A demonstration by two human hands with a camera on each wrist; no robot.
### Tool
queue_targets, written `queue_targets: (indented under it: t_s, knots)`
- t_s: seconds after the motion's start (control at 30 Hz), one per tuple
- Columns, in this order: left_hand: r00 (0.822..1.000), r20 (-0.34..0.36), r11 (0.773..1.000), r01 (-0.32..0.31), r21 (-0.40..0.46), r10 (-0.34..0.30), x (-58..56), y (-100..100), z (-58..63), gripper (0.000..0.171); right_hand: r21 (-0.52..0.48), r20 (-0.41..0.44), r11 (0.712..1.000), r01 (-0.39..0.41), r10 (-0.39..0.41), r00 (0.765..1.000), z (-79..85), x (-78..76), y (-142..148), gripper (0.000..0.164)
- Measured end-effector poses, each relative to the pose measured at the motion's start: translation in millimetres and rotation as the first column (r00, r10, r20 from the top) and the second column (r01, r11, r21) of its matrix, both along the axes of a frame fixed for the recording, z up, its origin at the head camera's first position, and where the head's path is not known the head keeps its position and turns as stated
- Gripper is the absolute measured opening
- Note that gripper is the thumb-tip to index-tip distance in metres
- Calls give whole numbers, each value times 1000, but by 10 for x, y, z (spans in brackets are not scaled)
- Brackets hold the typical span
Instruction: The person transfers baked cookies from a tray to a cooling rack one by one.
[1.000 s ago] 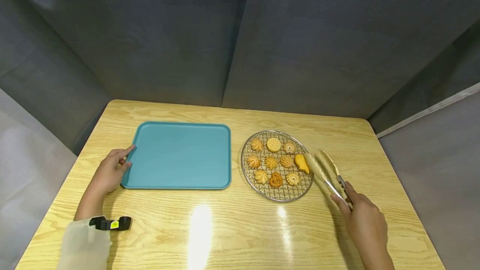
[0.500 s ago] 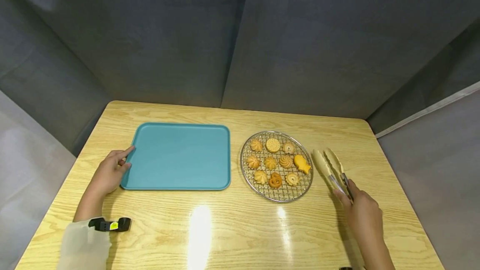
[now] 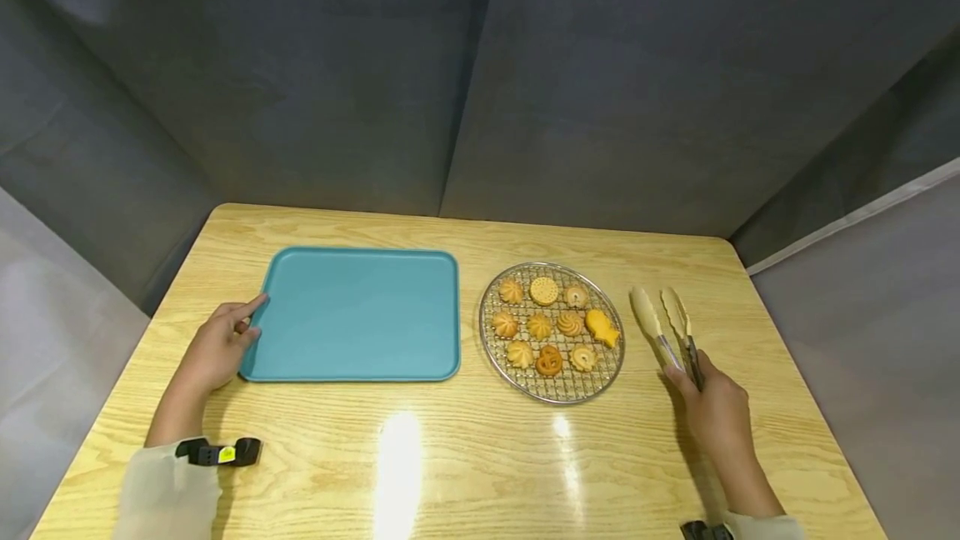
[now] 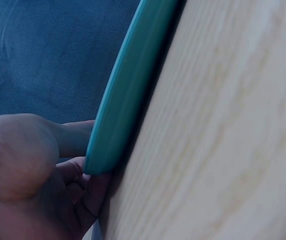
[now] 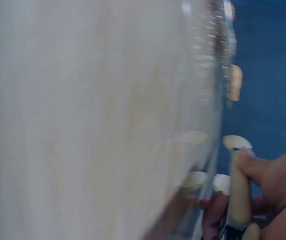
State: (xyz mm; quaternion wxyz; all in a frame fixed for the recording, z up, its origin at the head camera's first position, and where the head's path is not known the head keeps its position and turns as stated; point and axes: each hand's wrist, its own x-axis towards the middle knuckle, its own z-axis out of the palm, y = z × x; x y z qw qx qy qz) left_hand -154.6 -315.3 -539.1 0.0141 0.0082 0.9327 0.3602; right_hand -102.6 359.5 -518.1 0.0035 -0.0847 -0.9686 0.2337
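Observation:
A rectangular teal tray (image 3: 356, 315) lies at the left of the table. Its left rim is gripped by my left hand (image 3: 213, 348), with the thumb on top and other fingers at the side and underneath in the left wrist view. My right hand (image 3: 716, 407) holds a pair of tongs (image 3: 647, 313) by their metal arms. The tongs' two pale scalloped tips point away from me, spread apart with nothing between them. To their left stands a round wire rack (image 3: 482, 325) bearing several cookies, among them a yellow fish-shaped cookie (image 3: 602, 328) nearest the tongs and a brown pretzel-shaped cookie (image 3: 549, 361).
The wooden table (image 3: 480, 473) ends at rounded far corners. Behind it hangs a dark grey curtain (image 3: 337, 82), with lighter grey panels at both sides. A narrow strip of table separates the tray from the rack.
My right hand has drawn the tongs right, away from the fish-shaped cookie and the rack, and turned them more straight ahead. The left hand and tray have kept their place.

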Motion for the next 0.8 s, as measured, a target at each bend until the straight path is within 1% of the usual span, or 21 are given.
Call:
queue_targets:
  t_s: [0.07, 0.2, 0.3, 0.4, 0.53, 0.63, 0.7, 0.8]
  knots:
    - [1000, 5, 1000, 4, 5, -4, -5, 7, -1, 54, -1, -31, 1000, 9, -9, 999, -36, -3, 24, 78]
    - [1000, 13, 1000, 7, -5, -7, -10, 10, 0, 55, 9, -128, 999, 31, -29, 991, -116, -24, 51, 74]
    - [1000, 18, 1000, 11, -10, -11, -4, 8, -5, 55, -4, -169, 998, 62, -62, 984, -151, -44, 53, 72]
    - [1000, 15, 1000, 10, -8, -10, 12, -6, -12, 54, -40, -164, 996, 78, -84, 983, -160, -55, 31, 72]
    - [1000, -6, 1000, 16, -7, -17, 18, -9, -19, 54, -77, -126, 992, 100, -109, 986, -154, -28, -11, 73]
    - [999, -16, 1000, 28, -4, -28, 9, 2, -18, 53, -93, -120, 988, 126, -136, 983, -150, -15, -36, 72]
    - [999, -13, 1000, 30, -5, -30, 7, 4, -16, 53, -92, -131, 986, 139, -151, 980, -157, -23, -52, 70]
    - [1000, -10, 1000, 25, -11, -25, 5, 6, -16, 53, -103, -129, 985, 139, -151, 980, -171, -37, -64, 70]
